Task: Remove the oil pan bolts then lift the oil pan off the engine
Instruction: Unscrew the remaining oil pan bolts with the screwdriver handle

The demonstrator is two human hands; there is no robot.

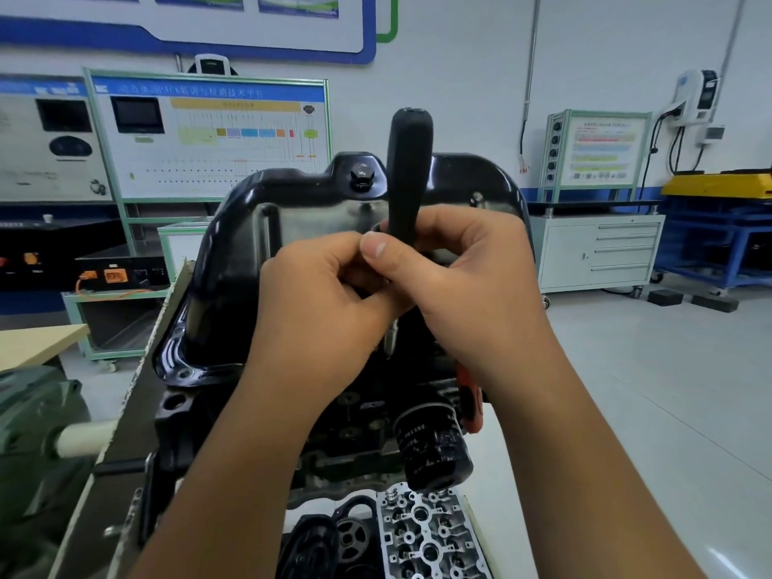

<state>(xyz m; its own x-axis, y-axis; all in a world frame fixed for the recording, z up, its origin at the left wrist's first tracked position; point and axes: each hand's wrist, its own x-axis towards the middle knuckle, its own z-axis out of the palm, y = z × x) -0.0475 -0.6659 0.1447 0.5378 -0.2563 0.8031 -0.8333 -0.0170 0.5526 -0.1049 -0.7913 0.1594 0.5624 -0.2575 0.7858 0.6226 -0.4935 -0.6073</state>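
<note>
Workshop walls with training boards and a grey drawer cabinet (601, 252) stand behind the oil pan (234, 252), which is my landmark. Only the head view is available. The pan is glossy black and sits upside-up on the engine (355, 415), its flange apparently bolted down still; a drain plug (364, 174) shows near its far rim. In front of the pan, my left hand (326, 302) and right hand (472, 286) both have their grip clenched around the lower part of a black-handled ratchet (408, 169), whose handle rises above the pan's far rim. A metal extension (390, 338) drops below the hands toward the pan's near flange. Below the pan, an oil filter (434, 445) juts out, and a cylinder head (430, 541) lies nearer me on the table (501, 474).

I judge the pan stiff stamped steel, moderately heavy, slick with oil film, best lifted by opposite flange edges.
</note>
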